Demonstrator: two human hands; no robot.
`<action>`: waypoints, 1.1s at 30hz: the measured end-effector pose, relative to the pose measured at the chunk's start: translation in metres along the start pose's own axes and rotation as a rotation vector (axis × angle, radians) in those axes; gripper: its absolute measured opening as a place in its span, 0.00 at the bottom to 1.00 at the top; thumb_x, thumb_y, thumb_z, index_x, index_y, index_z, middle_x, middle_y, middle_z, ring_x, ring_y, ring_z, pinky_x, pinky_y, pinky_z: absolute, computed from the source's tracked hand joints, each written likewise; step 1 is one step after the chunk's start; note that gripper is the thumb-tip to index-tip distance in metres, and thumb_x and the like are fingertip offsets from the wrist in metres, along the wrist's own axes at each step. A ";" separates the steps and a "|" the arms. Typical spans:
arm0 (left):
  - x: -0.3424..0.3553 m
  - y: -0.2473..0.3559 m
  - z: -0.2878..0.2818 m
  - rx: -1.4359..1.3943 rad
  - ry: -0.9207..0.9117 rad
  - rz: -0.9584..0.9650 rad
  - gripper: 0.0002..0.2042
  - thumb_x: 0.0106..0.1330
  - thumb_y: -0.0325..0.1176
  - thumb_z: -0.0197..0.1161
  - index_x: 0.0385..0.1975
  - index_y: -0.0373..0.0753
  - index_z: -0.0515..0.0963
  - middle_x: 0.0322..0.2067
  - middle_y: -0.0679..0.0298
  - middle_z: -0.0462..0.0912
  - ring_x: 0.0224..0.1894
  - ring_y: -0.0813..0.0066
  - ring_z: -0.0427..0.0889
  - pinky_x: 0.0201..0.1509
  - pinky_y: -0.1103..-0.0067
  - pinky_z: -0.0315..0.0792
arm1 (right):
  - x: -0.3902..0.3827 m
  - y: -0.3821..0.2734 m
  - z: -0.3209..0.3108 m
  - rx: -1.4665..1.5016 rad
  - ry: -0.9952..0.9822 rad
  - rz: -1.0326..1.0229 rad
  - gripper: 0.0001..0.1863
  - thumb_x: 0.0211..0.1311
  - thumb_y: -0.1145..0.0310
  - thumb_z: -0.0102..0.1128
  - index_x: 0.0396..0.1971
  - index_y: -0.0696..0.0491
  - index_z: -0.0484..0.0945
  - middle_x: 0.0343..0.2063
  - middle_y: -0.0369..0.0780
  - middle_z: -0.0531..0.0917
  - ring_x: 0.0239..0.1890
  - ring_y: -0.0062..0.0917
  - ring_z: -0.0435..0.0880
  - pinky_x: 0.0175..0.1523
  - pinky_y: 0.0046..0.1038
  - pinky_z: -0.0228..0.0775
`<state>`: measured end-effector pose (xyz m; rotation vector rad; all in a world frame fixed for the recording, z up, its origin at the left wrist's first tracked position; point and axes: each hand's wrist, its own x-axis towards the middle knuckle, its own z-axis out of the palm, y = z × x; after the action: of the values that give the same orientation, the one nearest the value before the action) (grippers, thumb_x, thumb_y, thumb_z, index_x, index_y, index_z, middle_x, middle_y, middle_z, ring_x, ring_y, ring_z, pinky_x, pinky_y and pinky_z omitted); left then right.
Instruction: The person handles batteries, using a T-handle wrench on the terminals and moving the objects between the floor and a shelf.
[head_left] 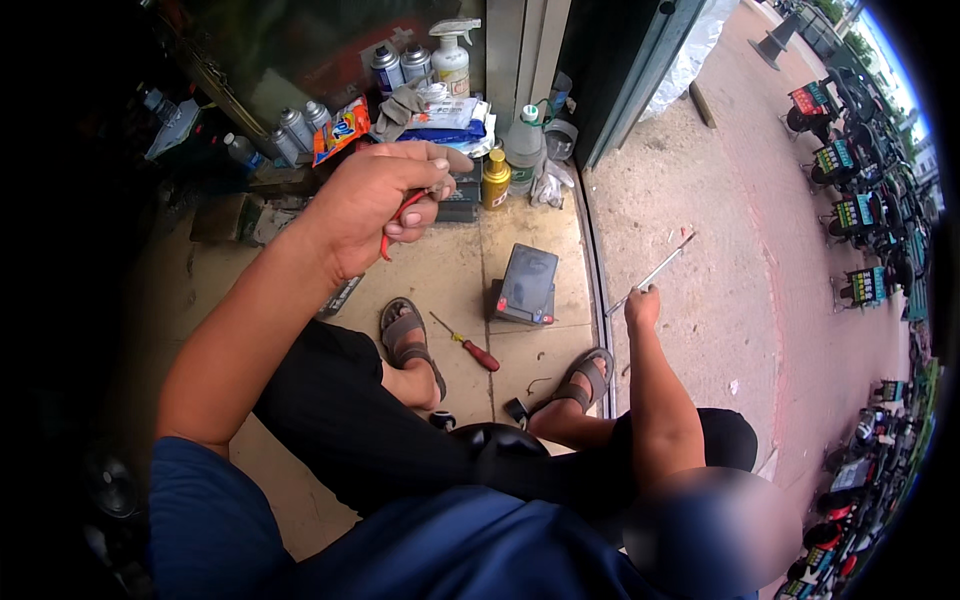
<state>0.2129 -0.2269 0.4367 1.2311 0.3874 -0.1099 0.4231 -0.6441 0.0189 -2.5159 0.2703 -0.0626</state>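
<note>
Raised at the upper middle, my left hand (395, 195) is closed around a thin red curved piece (386, 245); whether it is a wire or a tool handle I cannot tell. Out to the right, my right hand (642, 302) grips a long thin metal rod (665, 262) that slants up and away over the pavement. Between my hands, a dark grey block battery (528, 280) with a red corner rests on another dark block on the tiles. A screwdriver (480, 355) with a red handle lies on the floor between my sandalled feet.
Beyond my left hand stand a white spray bottle (453, 60), spray cans (386, 72), a gold bottle (496, 180), a clear plastic bottle (524, 150) and an orange packet (342, 130). A metal door track (596, 240) divides tiles from pavement. Parked two-wheelers (850, 215) line the far right.
</note>
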 end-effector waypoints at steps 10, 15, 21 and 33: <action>-0.001 -0.005 -0.049 -0.017 0.131 0.048 0.13 0.77 0.29 0.56 0.55 0.30 0.77 0.33 0.69 0.76 0.20 0.90 0.66 0.20 0.88 0.58 | -0.242 -0.051 0.072 -0.430 -0.848 -0.812 0.16 0.71 0.58 0.60 0.49 0.53 0.80 0.45 0.48 0.87 0.48 0.45 0.87 0.54 0.41 0.79; 0.002 0.005 -0.043 -0.025 0.148 0.040 0.13 0.78 0.30 0.56 0.55 0.30 0.78 0.32 0.68 0.76 0.20 0.90 0.65 0.21 0.89 0.57 | -0.282 -0.065 0.130 -0.594 -0.812 -0.788 0.14 0.79 0.61 0.47 0.47 0.53 0.80 0.42 0.46 0.86 0.44 0.39 0.88 0.48 0.37 0.80; 0.004 0.010 -0.053 -0.041 0.144 -0.035 0.14 0.78 0.30 0.55 0.55 0.29 0.78 0.31 0.67 0.79 0.20 0.89 0.65 0.22 0.88 0.58 | -0.260 -0.081 0.123 -0.554 -1.207 -0.640 0.28 0.79 0.44 0.49 0.50 0.55 0.86 0.46 0.47 0.89 0.52 0.41 0.88 0.54 0.40 0.80; 0.004 0.001 -0.058 0.061 0.073 -0.113 0.14 0.77 0.31 0.56 0.54 0.29 0.79 0.30 0.67 0.79 0.19 0.90 0.64 0.22 0.89 0.59 | -0.008 -0.019 -0.060 -1.127 -1.565 -0.016 0.23 0.67 0.50 0.66 0.41 0.57 0.91 0.37 0.46 0.92 0.42 0.37 0.91 0.48 0.42 0.81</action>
<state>0.2033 -0.1718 0.4196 1.2757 0.5203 -0.1753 0.4122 -0.6615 0.0793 -2.5685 -0.5030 2.4385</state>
